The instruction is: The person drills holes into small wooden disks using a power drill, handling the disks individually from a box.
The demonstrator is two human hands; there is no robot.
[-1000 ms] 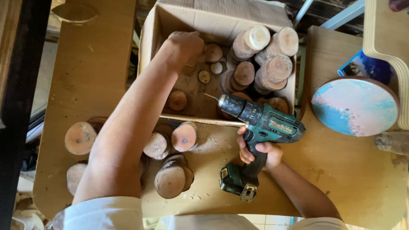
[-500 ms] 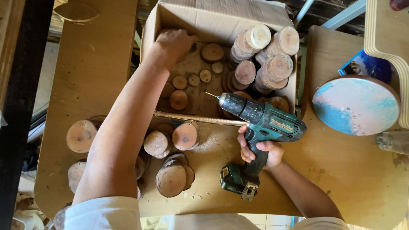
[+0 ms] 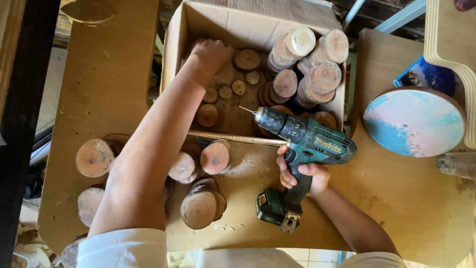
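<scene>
Brown cardboard box (image 3: 208, 20), counter's (image 3: 99, 89) far edge: left hand (image 3: 210, 54) now deeper inside, clenched among loose wood slices (image 3: 246, 59). Right hand (image 3: 302, 173) grasps teal cordless drill (image 3: 302, 141) at counter's middle, unmoved.

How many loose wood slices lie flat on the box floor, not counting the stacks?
About 6: one large slice near the left hand, three small ones mid-floor, two nearer the front. The arm may hide more.

The left hand (image 3: 210, 53) hides its fingertips inside the cardboard box (image 3: 258, 22); the frame's right edge cuts off a clear jar (image 3: 458, 165).
</scene>
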